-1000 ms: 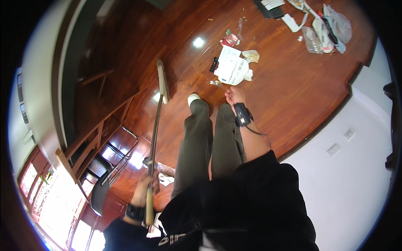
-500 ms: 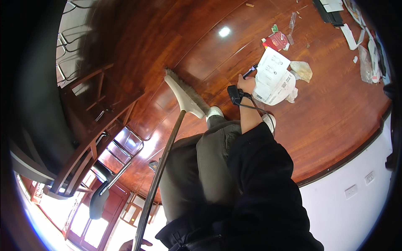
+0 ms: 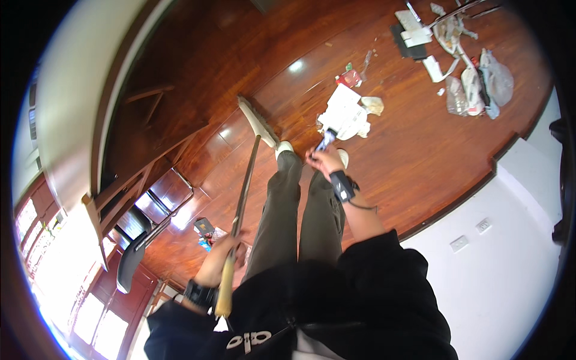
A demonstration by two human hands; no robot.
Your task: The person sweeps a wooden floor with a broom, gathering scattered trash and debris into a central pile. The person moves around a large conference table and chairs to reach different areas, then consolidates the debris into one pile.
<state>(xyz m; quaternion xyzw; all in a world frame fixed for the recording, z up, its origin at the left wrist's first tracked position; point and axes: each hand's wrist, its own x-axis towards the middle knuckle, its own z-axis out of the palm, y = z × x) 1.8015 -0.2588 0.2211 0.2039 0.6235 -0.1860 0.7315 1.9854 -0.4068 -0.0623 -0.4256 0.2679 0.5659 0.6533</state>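
Observation:
My left hand (image 3: 221, 259) is wrapped round the handle of a broom (image 3: 244, 192), just above the yellow grip at its end. The broom's pale head (image 3: 254, 122) with grey bristles rests on the floor beside my left shoe (image 3: 284, 147). In my right hand (image 3: 327, 161) is a slim dark and pale-violet object (image 3: 327, 139), whose kind I cannot make out. Just beyond it lie crumpled white papers (image 3: 344, 114). A red packet (image 3: 348, 78) and a beige crumpled piece (image 3: 373, 105) lie by the papers.
More litter lies at the far right: a white strip (image 3: 437, 69), a dark flat piece (image 3: 407, 43) and clear plastic bags (image 3: 497, 78). Wooden furniture (image 3: 150, 157) and a chair (image 3: 135, 249) stand on the left. A white wall (image 3: 480, 270) runs along the right.
My right hand has drawn back from the papers toward my body, lifting the slim object. My left hand and the broom's yellow grip have come into fuller view.

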